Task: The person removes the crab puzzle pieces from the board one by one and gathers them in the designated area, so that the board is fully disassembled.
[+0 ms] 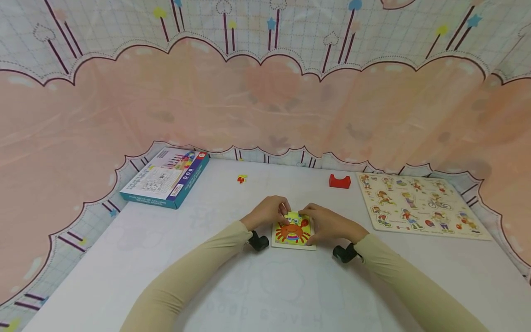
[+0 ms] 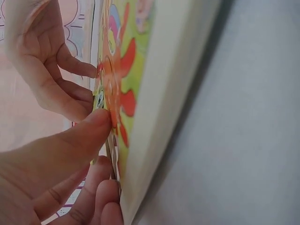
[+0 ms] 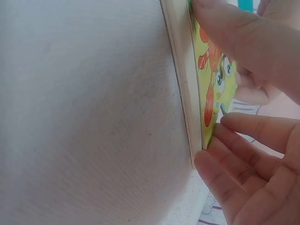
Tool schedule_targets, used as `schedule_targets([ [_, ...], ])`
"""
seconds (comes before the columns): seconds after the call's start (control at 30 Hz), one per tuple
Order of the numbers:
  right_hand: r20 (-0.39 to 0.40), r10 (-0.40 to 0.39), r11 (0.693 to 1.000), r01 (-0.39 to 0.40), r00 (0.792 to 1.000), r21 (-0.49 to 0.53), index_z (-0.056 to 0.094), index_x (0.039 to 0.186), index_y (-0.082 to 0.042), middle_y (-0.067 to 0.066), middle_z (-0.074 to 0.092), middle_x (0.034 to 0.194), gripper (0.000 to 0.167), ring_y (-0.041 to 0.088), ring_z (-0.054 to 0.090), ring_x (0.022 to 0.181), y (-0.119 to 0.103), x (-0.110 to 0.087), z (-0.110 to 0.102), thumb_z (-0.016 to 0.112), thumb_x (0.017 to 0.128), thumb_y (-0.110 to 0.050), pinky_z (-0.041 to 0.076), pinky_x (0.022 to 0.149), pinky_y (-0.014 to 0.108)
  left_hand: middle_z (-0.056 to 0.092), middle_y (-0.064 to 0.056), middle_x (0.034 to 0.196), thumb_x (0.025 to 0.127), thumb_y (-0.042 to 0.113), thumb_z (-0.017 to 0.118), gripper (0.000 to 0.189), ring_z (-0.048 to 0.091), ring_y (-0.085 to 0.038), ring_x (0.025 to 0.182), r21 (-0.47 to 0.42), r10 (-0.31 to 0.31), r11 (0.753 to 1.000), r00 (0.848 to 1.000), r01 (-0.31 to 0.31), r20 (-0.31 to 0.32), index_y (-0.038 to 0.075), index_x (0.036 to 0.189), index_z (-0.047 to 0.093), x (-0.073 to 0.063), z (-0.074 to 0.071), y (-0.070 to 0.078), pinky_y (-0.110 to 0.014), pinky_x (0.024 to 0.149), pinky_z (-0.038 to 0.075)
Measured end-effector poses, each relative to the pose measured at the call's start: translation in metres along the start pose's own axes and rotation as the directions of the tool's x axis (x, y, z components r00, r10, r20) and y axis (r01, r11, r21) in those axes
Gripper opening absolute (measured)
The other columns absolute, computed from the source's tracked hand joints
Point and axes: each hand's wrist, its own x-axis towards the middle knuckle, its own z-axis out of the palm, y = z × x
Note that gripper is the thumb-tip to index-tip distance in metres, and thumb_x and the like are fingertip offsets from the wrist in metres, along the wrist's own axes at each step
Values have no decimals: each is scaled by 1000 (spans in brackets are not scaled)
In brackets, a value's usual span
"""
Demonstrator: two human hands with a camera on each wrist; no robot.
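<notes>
A small wooden crab puzzle point(image 1: 292, 234), a red-orange crab on yellow in a pale frame, lies flat on the white table. My left hand point(image 1: 269, 213) is at its upper left; the thumb and fingers pinch a yellow puzzle piece point(image 2: 99, 100) with a printed eye at the puzzle's top edge. Spanning the right side, my right hand point(image 1: 332, 224) holds the puzzle, thumb by the lower right and fingertips point(image 3: 205, 161) at the upper corner. Its index finger reaches close to the yellow piece.
A boxed set point(image 1: 163, 177) lies at the back left. Farther back are a small red and yellow piece point(image 1: 242, 179) and a red notched block point(image 1: 339, 181). On the right lies a wooden board of figures point(image 1: 423, 205). A patterned cloth point(image 1: 265, 106) hangs behind the table.
</notes>
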Motion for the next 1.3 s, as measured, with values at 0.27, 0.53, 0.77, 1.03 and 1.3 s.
schedule_targets([
  [0.27, 13, 25, 1000, -25, 1000, -4, 51, 134, -7, 9, 52, 124, 78, 22, 50, 114, -1, 1, 0, 83, 68, -34, 45, 100, 41, 58, -3, 83, 75, 13, 79, 28, 51, -14, 75, -24, -21, 999, 1000, 21, 10, 8, 97, 64, -1, 1, 2, -21, 64, 42],
  [0.53, 23, 30, 1000, -30, 999, -2, 51, 134, -7, 8, 52, 124, 78, 23, 50, 114, -1, 0, -1, 84, 68, -34, 45, 100, 42, 61, -4, 84, 76, 15, 78, 27, 53, -13, 76, -1, -19, 1000, 1000, 19, -1, 6, 98, 65, -1, 4, 2, -21, 66, 43],
  [0.77, 21, 22, 1000, -22, 1000, -8, 51, 134, -7, 7, 52, 122, 79, 22, 50, 111, 0, 1, -1, 84, 68, -35, 46, 99, 42, 63, -3, 82, 75, 15, 79, 24, 54, -12, 74, 33, -8, 999, 1000, 9, -28, 4, 93, 66, -3, 3, 3, -21, 69, 45],
  [1.03, 23, 24, 1000, -24, 999, 3, 50, 135, -8, 6, 51, 123, 79, 20, 50, 110, -1, 1, -2, 83, 68, -35, 45, 100, 41, 63, -3, 82, 75, 15, 79, 23, 54, -12, 74, 32, 4, 999, 999, -3, -46, 4, 92, 68, -3, 2, 1, -19, 68, 45],
  [1.3, 20, 26, 1000, -26, 999, 4, 50, 135, -8, 6, 51, 123, 80, 20, 50, 110, 1, 1, -1, 84, 68, -35, 45, 100, 40, 58, -3, 81, 74, 11, 79, 25, 51, -12, 74, 1, 7, 1000, 1000, -7, -20, 3, 92, 64, -2, 3, 3, -18, 67, 45],
])
